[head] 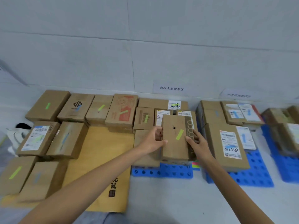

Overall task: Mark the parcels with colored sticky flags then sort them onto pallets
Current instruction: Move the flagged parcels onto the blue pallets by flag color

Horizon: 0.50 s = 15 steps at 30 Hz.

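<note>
Now, both hands are on one box (175, 138) at centre view, over the parcel stack on the middle pallet (161, 173). The left hand (153, 139) grips the box's left edge, fingers curled round the side and thumb on the top face. The right hand (198, 143) grips the right edge, fingers wrapped down the side and thumb on top. The box lies flat, long side running away from the camera. A green flag (179, 134) is stuck slantwise on its top, near the right hand, and a small dark hole shows up-left of the flag. Can't tell whether the box rests on the parcels beneath or is held just clear of them.

On the left, the left parcels (48, 107) sit on a cardboard sheet (103, 159); several carry green strips and a couple carry bluish ones. The right pallet (255, 177) holds the right parcels (229, 143), which have blue strips on white labels. A far pallet (288, 168) at the right edge has more boxes, blurred. The flag pad (196, 166) lies on the floor between the middle and right pallets, just beside the right forearm. A wall sign (171, 88) hangs above the middle stack. A shoe (16, 135) is on the floor at far left.
</note>
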{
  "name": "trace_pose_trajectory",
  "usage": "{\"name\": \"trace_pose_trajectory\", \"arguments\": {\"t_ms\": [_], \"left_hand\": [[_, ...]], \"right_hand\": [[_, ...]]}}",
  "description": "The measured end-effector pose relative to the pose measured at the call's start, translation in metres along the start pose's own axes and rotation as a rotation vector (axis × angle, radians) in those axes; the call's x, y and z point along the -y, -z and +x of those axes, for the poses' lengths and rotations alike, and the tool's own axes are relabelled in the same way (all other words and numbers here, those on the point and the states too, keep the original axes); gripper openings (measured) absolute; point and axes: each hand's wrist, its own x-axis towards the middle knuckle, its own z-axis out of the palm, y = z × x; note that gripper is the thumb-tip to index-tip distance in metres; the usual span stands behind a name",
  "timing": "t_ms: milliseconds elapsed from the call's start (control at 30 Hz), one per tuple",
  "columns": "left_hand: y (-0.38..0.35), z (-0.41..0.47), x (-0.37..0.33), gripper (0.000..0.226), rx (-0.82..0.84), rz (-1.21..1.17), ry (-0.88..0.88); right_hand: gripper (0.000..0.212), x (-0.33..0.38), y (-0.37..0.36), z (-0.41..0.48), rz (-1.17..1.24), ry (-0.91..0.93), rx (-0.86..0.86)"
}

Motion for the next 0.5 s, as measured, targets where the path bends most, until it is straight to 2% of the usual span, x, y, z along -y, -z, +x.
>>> {"name": "trace_pose_trajectory", "arguments": {"t_ms": [167,233,367,500], "left_hand": [[-0.044,0.013,0.015,0.037,0.062,0.116,0.028],[-0.048,0.019,0.029,0.032,0.067,0.233,0.018],[-0.042,0.026,0.059,0.046,0.064,0.673,0.034],[-0.038,0.025,0.069,0.064,0.078,0.736,-0.042]], "right_hand": [[0.050,-0.035,0.034,0.005,-0.056,-0.059,0.046],[0.052,-0.044,0.033,0.008,-0.067,-0.075,0.079],[0.053,-0.063,0.017,0.007,-0.092,-0.090,0.113],[0.050,-0.079,-0.002,0.009,-0.087,-0.149,0.095]]}}
